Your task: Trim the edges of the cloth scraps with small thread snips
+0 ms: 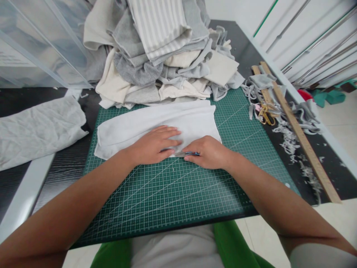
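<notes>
A folded white cloth [125, 128] lies across the green cutting mat [178, 193]. My left hand [156, 145] rests on the cloth near its front edge, palm down with the fingers spread. Just to its right, my right hand [208, 152] is closed around a small blue-handled cutting tool [192, 153]. The tool's metal tip points left, at the cloth's front edge, close to my left fingertips. Part of the tool is hidden inside my right hand.
Behind the cloth rises a big pile of grey, cream and striped fabric [161, 29]. Another pale cloth [39, 130] lies at the left. Gold-handled scissors [267, 114], wooden rulers [304, 137] and fabric scraps [288, 139] are at the right. A translucent bin [50, 41] stands back left.
</notes>
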Available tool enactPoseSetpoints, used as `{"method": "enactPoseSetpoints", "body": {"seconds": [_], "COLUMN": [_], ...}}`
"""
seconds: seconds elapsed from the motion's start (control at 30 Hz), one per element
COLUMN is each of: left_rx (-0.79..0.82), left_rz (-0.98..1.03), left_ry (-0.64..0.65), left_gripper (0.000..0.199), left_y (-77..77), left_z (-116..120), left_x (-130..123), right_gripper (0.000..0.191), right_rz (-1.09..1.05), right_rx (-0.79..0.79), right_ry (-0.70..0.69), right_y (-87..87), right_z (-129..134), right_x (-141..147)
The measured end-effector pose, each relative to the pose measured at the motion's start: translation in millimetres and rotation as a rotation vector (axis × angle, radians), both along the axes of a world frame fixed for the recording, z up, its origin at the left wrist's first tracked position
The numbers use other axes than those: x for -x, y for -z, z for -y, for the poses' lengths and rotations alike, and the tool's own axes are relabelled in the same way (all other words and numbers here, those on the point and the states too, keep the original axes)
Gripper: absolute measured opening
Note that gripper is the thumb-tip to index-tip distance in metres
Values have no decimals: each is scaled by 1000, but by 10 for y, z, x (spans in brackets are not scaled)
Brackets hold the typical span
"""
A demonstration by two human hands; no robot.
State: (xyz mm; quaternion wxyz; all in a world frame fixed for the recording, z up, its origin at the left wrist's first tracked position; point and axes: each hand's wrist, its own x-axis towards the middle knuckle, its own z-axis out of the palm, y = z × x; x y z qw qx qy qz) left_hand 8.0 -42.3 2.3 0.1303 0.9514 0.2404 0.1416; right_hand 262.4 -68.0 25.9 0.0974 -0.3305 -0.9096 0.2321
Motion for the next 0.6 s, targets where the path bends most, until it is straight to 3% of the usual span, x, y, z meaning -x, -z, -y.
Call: {"method": "enactPoseSetpoints", "body": {"seconds": [0.6], "left_rx": [1], "left_rz": [1], "left_ry": [-5], "left_gripper": [35], "left_y": [4], "left_z": [1], "left_x": [-2], "right_gripper": [23], "right_rz": [70], "right_rx": [-50], "right_ry": [-13], "right_y": [-25], "right_z": [14], "right_x": [18]}}
